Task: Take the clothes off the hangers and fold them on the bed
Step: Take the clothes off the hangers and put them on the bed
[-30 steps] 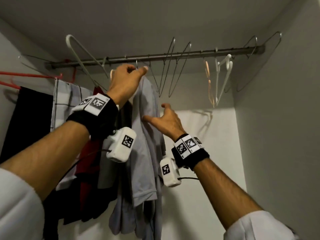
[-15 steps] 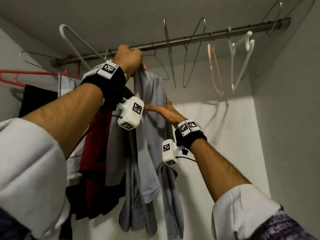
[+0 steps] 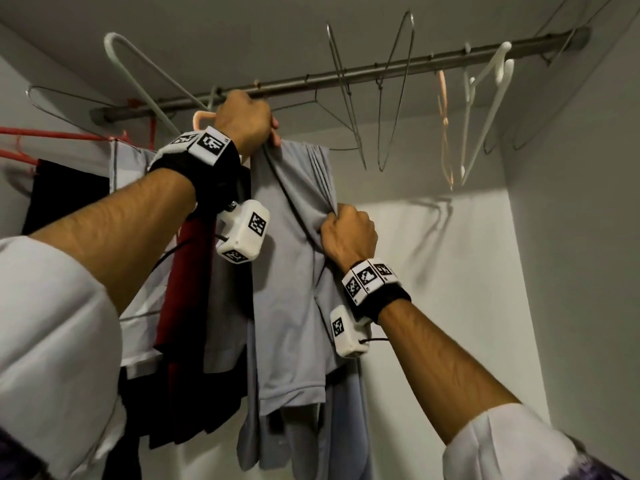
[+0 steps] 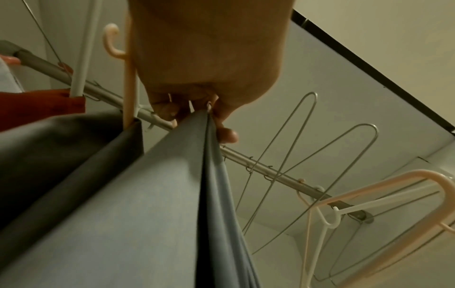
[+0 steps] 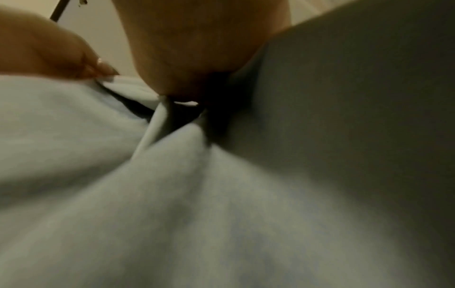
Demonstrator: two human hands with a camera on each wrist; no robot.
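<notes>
Left hand (image 3: 246, 123) is up at the closet rod (image 3: 398, 69), fingers curled tight around the top of the grey shirt (image 3: 294, 271) where its wire hanger hook (image 4: 209, 106) peeks out beside the thumb. Right hand (image 3: 348, 233), lower and to the right, bunches a fistful of the same shirt's fabric. That shirt hangs below the rod, just right of a dark red garment (image 3: 187, 282) and a black one (image 3: 65, 195). Further right, 2 bare wire hangers (image 3: 394, 98) and a white plastic hanger (image 3: 485, 109) dangle from the rod.
</notes>
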